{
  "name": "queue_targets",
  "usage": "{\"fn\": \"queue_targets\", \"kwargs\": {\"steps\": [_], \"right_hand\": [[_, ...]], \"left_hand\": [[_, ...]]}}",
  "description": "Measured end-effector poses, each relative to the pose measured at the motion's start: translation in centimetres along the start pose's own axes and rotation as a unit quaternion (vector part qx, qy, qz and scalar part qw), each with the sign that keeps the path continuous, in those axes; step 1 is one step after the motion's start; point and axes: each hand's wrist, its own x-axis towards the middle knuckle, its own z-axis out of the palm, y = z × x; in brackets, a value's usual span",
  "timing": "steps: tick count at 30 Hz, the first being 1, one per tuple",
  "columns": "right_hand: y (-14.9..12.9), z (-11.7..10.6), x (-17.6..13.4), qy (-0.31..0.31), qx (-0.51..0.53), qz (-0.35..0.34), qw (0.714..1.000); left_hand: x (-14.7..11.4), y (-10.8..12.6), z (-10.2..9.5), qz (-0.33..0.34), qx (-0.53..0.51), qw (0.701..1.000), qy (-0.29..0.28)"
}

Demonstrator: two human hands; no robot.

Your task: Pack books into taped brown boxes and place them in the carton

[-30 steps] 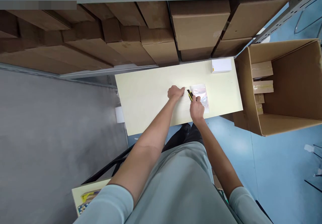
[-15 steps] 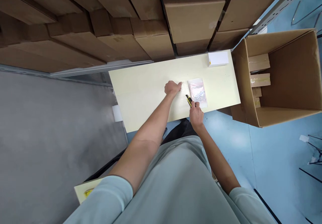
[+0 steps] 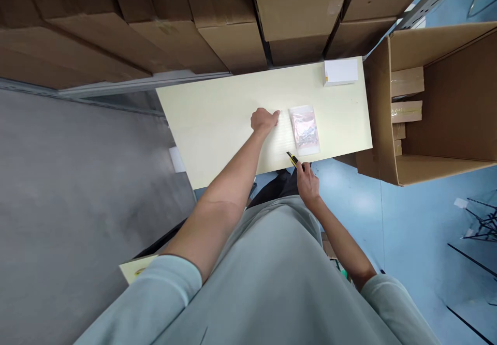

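Observation:
My left hand (image 3: 264, 119) is closed in a loose fist at the upper left corner of a pale, thin sheet with faint rows of lines (image 3: 282, 137). Its thumb lies on the sheet's edge; the fingertips are hidden. Just right of the sheet lies a clear plastic packet (image 3: 305, 129) with pinkish, shiny contents I cannot make out. Near the front edge of the cream board (image 3: 217, 122), my right hand (image 3: 308, 183) is wrapped round a yellow and black box cutter (image 3: 293, 159). The cutter's tip points up and left, close to the sheet's lower edge.
A small white box (image 3: 340, 72) stands at the board's back right corner. To the right is a large open carton (image 3: 446, 128) with several smaller cardboard boxes (image 3: 407, 82) inside. Stacked cartons (image 3: 229, 40) fill the shelf behind the board.
My right hand has drawn the box cutter back toward my body, off the packet's lower left corner. My left hand keeps its place on the sheet. The whole view has shifted slightly.

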Motion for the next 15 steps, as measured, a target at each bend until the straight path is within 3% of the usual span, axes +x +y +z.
{"fn": "queue_targets", "kwargs": {"steps": [3, 9, 15], "right_hand": [[0.7, 0.1, -0.8, -0.014, -0.006, -0.012, 1.000], [2.8, 0.1, -1.6, -0.026, -0.028, -0.051, 0.998], [5.3, -2.0, -1.9, 0.001, -0.036, -0.057, 0.998]], "left_hand": [[0.1, -0.1, 0.1, -0.024, -0.021, 0.999, -0.030], [0.4, -0.3, 0.4, -0.018, -0.004, 0.999, -0.030], [-1.5, -0.1, -0.8, 0.010, 0.010, 0.999, -0.033]]}}
